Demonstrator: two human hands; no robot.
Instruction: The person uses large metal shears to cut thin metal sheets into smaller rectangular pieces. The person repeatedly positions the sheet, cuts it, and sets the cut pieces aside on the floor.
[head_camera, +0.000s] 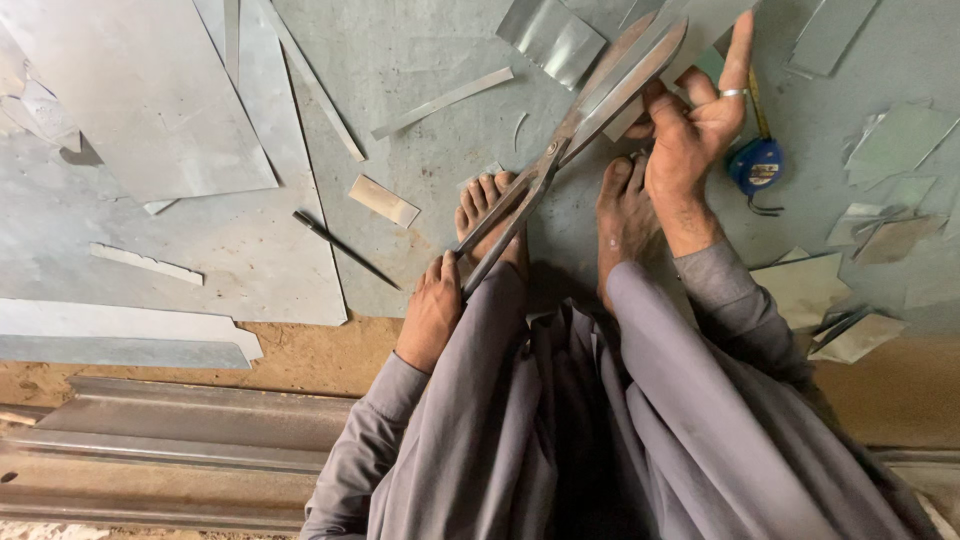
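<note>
Cutting appears to be in progress: the tin snips (560, 140) stand with blades parted around the edge of a metal sheet piece (700, 25), and offcut strips (440, 102) litter the floor (420, 40). The left hand (432, 308) is clamped on the handles. The right hand (695, 125) grips the piece just beside the blades.

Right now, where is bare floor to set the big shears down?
Bare grey floor lies between the thin dark rod and the left foot, below the long metal strip. Crowded: right side, with blue tape measure and sheet offcuts.
</note>
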